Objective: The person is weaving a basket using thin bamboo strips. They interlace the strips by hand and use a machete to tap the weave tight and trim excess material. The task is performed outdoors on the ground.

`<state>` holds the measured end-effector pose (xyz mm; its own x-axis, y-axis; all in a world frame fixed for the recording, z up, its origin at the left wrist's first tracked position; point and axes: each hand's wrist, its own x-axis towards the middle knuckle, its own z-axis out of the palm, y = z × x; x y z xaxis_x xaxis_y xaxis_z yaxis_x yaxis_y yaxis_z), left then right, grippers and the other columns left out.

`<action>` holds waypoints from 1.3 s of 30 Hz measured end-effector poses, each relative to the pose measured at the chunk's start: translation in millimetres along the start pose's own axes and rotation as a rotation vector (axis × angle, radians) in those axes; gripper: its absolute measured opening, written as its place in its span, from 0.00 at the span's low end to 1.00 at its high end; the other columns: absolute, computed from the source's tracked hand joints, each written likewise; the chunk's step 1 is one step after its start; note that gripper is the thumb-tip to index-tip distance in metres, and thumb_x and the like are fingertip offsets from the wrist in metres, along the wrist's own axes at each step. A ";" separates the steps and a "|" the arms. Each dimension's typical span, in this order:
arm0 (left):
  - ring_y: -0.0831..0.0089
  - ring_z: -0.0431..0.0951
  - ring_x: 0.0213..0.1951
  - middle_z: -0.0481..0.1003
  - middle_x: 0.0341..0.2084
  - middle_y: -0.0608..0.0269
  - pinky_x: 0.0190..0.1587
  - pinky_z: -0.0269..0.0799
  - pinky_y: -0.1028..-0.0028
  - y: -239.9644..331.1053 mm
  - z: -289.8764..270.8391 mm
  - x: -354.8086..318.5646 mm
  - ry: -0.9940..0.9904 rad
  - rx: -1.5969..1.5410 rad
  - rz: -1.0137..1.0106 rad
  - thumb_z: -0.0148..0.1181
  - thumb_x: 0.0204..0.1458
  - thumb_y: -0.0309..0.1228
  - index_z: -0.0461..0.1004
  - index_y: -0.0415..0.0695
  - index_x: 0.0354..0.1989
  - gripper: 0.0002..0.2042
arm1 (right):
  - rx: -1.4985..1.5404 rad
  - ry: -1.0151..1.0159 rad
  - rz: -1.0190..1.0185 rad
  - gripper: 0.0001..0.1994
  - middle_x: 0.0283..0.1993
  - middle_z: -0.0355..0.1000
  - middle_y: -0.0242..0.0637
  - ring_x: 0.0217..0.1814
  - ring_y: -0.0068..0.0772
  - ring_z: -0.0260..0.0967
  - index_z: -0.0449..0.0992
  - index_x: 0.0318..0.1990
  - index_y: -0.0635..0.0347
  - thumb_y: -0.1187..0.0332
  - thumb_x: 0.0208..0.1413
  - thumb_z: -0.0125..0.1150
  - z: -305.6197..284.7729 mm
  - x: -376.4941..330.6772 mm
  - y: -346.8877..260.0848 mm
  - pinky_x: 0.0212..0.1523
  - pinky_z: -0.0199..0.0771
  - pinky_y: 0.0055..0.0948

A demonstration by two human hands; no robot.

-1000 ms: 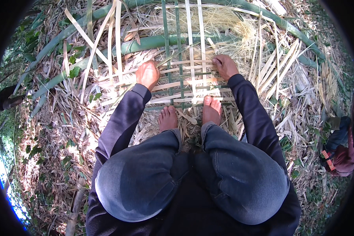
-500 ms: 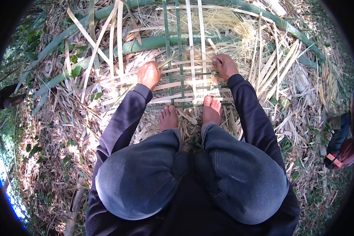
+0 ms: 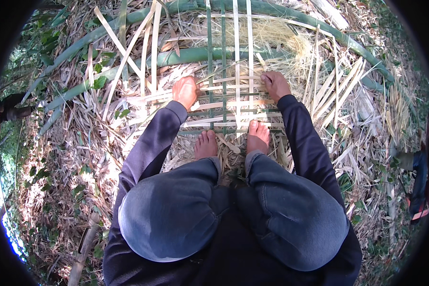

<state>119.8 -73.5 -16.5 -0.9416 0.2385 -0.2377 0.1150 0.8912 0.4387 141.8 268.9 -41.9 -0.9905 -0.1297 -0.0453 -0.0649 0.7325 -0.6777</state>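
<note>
Long bamboo strips, two green [image 3: 224,38] and two pale [image 3: 250,38], run away from me over the ground. Shorter pale and green strips cross them in an open weave. My left hand [image 3: 186,90] is closed at the left end of a pale cross strip [image 3: 231,86] near the far side of the weave. At the right end of this strip, my right hand [image 3: 275,86] is closed with thumb and fingers pinched together. Both fingertips are partly hidden. My bare left foot [image 3: 205,144] and right foot [image 3: 258,136] rest at the weave's near edge.
Thick green bamboo poles [image 3: 190,56] lie across the ground beyond my hands. Loose pale strips lean on them at left [image 3: 128,52] and lie at right [image 3: 341,83]. Yellowish shavings [image 3: 286,38] are heaped beyond. Part of another person [image 3: 418,183] shows at the right rim.
The weave and poles sit slightly further right in the picture. Both hands keep their grip with little movement. The person at the right rim now shows less.
</note>
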 end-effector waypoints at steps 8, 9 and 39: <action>0.44 0.79 0.34 0.78 0.27 0.43 0.38 0.73 0.53 -1.4 1.8 6.9 0.001 -0.001 -0.046 0.64 0.54 0.40 0.82 0.41 0.37 0.14 | 0.070 -0.060 0.069 0.10 0.30 0.71 0.55 0.34 0.60 0.68 0.75 0.33 0.65 0.67 0.61 0.54 -2.0 -7.6 -2.4 0.38 0.67 0.48; 0.43 0.79 0.34 0.78 0.27 0.42 0.38 0.73 0.53 0.3 -0.6 6.4 -0.011 -0.008 -0.052 0.63 0.54 0.41 0.81 0.40 0.36 0.14 | 0.080 -0.095 0.102 0.10 0.30 0.71 0.55 0.34 0.60 0.68 0.75 0.33 0.65 0.67 0.61 0.54 -3.0 -8.5 -3.0 0.38 0.67 0.48; 0.78 0.62 0.25 0.68 0.27 0.66 0.27 0.61 0.79 96.2 -234.3 -11.2 0.119 -1.821 0.031 0.43 0.69 0.46 0.70 0.31 0.52 0.24 | 0.428 -0.124 -0.210 0.24 0.50 0.73 0.43 0.52 0.31 0.71 0.66 0.63 0.59 0.55 0.65 0.57 -25.4 -57.8 -192.4 0.52 0.71 0.30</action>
<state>67.2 -80.8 231.4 -0.9705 0.1468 -0.1914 -0.2411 -0.6152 0.7506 208.4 152.4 109.8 -0.9378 -0.3428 0.0555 -0.1805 0.3445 -0.9213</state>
